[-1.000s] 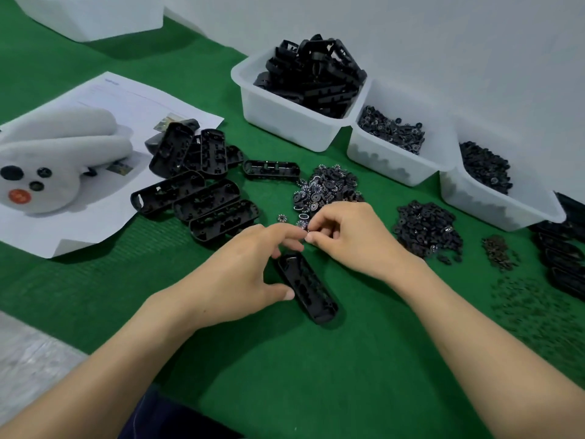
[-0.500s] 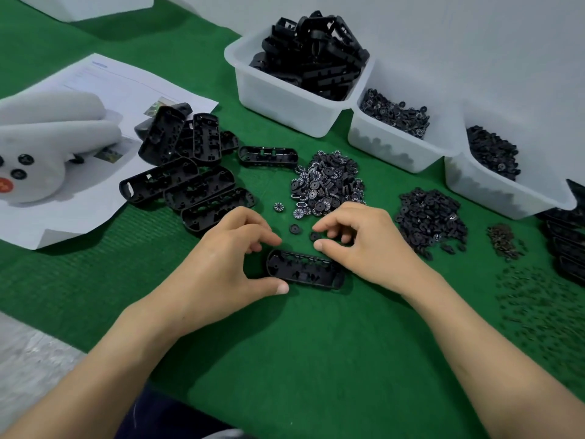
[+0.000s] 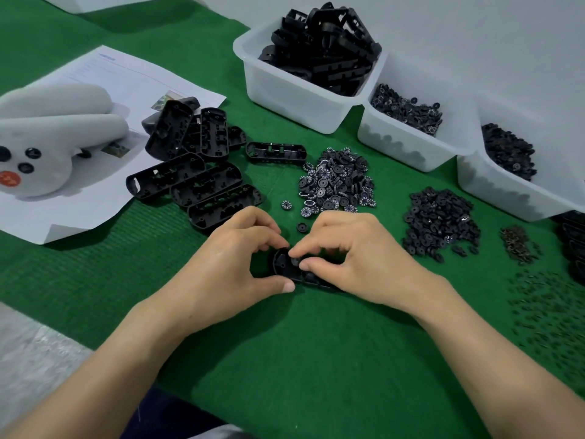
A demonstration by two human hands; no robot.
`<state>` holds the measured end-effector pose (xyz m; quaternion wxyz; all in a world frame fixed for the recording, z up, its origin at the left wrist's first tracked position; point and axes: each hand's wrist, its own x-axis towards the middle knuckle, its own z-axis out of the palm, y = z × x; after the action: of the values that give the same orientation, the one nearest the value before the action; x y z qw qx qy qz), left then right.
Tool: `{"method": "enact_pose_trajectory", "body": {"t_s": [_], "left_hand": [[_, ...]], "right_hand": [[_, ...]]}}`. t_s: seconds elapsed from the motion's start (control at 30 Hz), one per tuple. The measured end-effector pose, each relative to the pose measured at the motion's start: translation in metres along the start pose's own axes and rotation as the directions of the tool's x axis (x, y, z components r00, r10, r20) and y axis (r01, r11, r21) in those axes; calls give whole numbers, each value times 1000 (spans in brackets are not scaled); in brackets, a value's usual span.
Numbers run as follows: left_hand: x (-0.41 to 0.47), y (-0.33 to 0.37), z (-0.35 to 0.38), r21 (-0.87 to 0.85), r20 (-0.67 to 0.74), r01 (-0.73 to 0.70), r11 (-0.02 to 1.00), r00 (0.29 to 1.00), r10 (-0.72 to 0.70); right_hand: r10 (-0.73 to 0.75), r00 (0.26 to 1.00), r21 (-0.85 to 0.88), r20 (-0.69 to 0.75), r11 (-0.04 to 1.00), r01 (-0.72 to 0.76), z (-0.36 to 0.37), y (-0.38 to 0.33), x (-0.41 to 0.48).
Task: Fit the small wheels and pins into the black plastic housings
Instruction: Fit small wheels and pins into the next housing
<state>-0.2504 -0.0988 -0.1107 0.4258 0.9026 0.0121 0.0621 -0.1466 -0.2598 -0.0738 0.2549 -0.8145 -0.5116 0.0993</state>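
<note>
Both hands are on the one housing (image 3: 286, 264), which is lying on the green table (image 3: 316, 359) just in front of the wheel pile (image 3: 337, 182). My left hand (image 3: 234, 258) is curled round its rounded left end, thumb on the near side and fingers over the far side. My right hand (image 3: 357, 258) is bunched over the middle, thumb and forefinger pinched down onto the rim. I can't tell if there's a wheel between them, it's hidden.

Handling-wise, the shell looks like thin, stiff moulded plastic and probably weighs next to nothing. I'd guess it skates around unless you pin one end like this. I'd grab the outer walls, not the inner ribs. The wheels look tiny and slick, so pinch them by the edge, they'll flick away easily.
</note>
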Motion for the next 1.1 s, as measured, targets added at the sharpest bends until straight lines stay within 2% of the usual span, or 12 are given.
{"method": "enact_pose_trajectory", "body": {"t_s": [0.23, 0.43, 0.5, 0.57, 0.63, 0.7, 0.8, 0.93, 1.03, 1.1], "left_hand": [[0, 0, 0, 6, 5, 3, 1000, 1000, -3], [0, 0, -1, 2, 2, 4, 1000, 1000, -4], [0, 0, -1, 6, 0, 0, 1000, 1000, 0], [0, 1, -1, 5, 2, 3, 1000, 1000, -3], [0, 1, -1, 5, 0, 9, 1000, 1000, -9], [0, 1, -1, 10, -4, 9, 1000, 1000, -9], [0, 2, -1, 15, -4, 8, 1000, 1000, -8], [-1, 1, -1, 11, 0, 4, 1000, 1000, -4], [0, 1, -1, 7, -3, 6, 1000, 1000, -6], [0, 2, -2, 8, 0, 5, 1000, 1000, -5]], "right_hand": [[-88, 996, -54, 4, 995, 88, -3, 2, -2], [-71, 997, -92, 36, 993, 74, 0, 1, -1], [-16, 1000, -19, -4, 1000, 16, -4, 5, 2], [109, 985, 3, -136, 994, -109, -6, 12, 8], [202, 959, -50, -197, 975, -215, -1, 18, 14], [215, 958, -106, -189, 966, -237, 8, 18, 18], [180, 963, -102, -201, 974, -204, 11, 16, 20], [128, 976, 32, -177, 992, -125, -4, 20, 2], [11, 996, -6, -87, 1000, -12, -8, 17, -17], [-35, 996, -44, -78, 999, 31, -6, 14, -23]]}}
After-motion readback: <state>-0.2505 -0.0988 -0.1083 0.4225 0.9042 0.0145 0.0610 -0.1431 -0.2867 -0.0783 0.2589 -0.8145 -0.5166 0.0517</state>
